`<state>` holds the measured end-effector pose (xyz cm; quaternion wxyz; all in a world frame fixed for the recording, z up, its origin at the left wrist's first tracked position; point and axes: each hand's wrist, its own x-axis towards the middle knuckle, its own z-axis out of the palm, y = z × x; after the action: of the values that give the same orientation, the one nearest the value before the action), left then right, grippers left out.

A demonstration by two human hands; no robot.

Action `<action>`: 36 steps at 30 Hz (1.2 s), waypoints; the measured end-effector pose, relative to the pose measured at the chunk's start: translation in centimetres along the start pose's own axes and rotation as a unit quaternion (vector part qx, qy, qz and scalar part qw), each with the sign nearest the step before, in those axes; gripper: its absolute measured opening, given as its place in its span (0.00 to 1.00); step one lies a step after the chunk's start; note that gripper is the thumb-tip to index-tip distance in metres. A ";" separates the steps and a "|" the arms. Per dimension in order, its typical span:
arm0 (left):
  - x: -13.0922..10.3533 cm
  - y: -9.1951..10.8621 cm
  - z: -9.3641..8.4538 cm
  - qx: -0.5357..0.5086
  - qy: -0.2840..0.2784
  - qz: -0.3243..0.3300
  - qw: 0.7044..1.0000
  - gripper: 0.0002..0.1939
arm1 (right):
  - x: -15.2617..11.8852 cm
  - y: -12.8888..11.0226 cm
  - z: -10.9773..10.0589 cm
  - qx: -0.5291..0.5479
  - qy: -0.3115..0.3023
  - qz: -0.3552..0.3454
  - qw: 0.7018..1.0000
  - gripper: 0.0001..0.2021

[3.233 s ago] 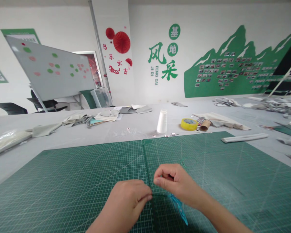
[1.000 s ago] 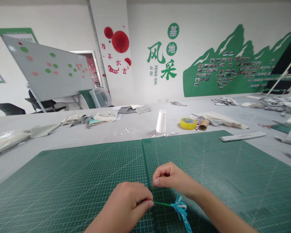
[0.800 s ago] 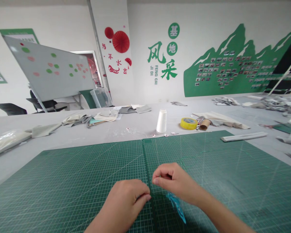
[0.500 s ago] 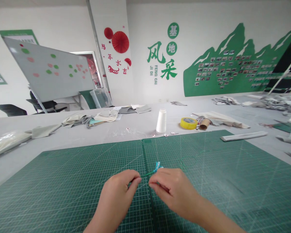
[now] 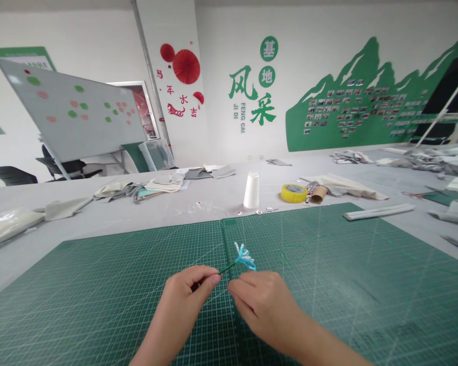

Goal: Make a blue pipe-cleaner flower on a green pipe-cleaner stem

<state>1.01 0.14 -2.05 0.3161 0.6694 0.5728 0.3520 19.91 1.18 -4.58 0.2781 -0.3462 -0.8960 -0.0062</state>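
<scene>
A small blue-and-white flower (image 5: 244,256) with looped petals sits on a thin green stem (image 5: 227,267). My left hand (image 5: 189,297) pinches the lower end of that stem between thumb and fingers. Just right of it, my right hand (image 5: 265,302) is closed with its fingertips together, slightly below the flower and apart from the left fingertips. Whatever the right fingers hold, if anything, is hidden. Both hands are above a green cutting mat (image 5: 137,264) with a fine grid. A faint green thread (image 5: 295,249) lies loosely curled on the mat beyond my right hand.
Behind the mat stand a white thread cone (image 5: 251,190), a yellow tape roll (image 5: 294,193) and a brown cardboard tube (image 5: 318,194). A rolled pale cloth strip (image 5: 378,212) lies across the mat's far right edge. Fabric pieces (image 5: 164,181) are spread along the table's far side.
The flower now stands clear of my right hand, its petals and stem more exposed. My right hand has shifted slightly left and down; the left still pinches the stem. The view has turned slightly right.
</scene>
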 end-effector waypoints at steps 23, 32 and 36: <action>-0.8 1.0 -0.9 -0.068 0.055 0.024 0.996 0.13 | -0.6 12.7 -0.2 0.309 0.087 0.359 0.877 0.17; -0.7 1.0 -0.9 -0.045 0.045 0.026 0.998 0.13 | 0.8 5.0 -0.6 0.152 0.177 0.153 0.960 0.12; -0.6 1.0 -0.4 -0.041 0.030 0.030 0.998 0.14 | 0.9 1.0 -0.2 0.355 0.059 0.130 0.924 0.32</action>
<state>1.20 -0.61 -1.08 0.3155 0.6616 0.5468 0.4046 20.06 2.42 -4.16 0.4338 -0.3373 -0.7682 0.3285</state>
